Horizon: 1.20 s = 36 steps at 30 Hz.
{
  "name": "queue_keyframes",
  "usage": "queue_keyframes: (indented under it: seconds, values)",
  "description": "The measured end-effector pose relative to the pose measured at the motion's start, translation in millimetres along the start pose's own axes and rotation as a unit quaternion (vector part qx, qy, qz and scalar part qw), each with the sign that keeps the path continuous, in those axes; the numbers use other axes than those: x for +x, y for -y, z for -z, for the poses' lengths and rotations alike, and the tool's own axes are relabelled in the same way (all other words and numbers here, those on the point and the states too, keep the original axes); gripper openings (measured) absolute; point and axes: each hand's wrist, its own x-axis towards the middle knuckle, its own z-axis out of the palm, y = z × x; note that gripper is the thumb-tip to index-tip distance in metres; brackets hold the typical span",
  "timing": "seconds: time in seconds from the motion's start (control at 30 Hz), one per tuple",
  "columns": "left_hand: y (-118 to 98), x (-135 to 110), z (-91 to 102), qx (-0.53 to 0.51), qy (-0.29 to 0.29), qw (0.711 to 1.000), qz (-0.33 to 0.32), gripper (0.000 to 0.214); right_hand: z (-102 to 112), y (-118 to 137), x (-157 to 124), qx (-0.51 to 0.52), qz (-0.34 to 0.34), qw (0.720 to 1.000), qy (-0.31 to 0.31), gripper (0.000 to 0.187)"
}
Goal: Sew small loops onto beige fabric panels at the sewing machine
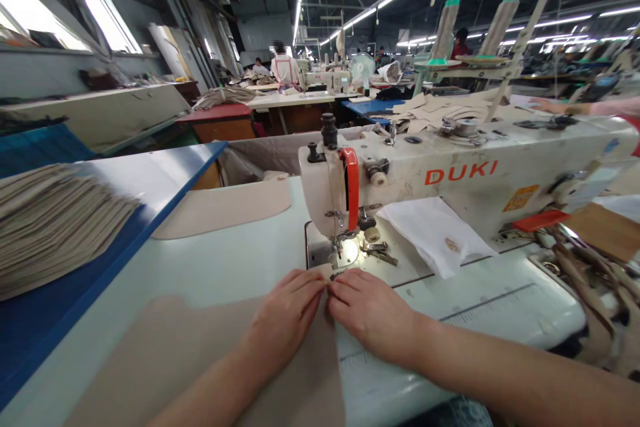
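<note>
A white DUKI sewing machine [450,177] stands across the pale green table [220,267], with a stack of cut beige pieces [55,227] on the blue board to the left. A beige fabric piece [200,360] lies flat before the needle, its far corner just short of the presser foot [340,247]. The left hand [287,313] presses it down, fingers flat, while the right hand [370,310] lies beside it, fingertips meeting at the edge, neither gripping.
</note>
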Motion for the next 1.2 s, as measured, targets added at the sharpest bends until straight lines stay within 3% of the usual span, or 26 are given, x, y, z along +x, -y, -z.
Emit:
queue_keyframes:
  seconds: [0.23,0.4,0.87,1.2]
  values:
    - [6.5,15.2,-13.2,0.000,-0.021,1.000,-0.014,0.025,1.9,-21.7,0.6,-0.015,0.001,1.000,0.019,0.005]
    - [19.8,22.8,-21.5,0.006,-0.006,1.000,-0.005,0.024,-2.8,-34.9,3.2,-0.013,-0.007,1.000,0.022,0.005]
    - [18.0,29.8,-24.4,0.000,-0.016,1.000,-0.020,0.027,-4.4,-32.5,-2.8,0.004,-0.048,0.999,0.017,0.006]
    - [28.0,36.1,-29.1,-0.006,-0.024,1.000,-0.009,0.027,-4.0,-40.6,2.1,0.010,-0.069,0.997,0.025,0.004]
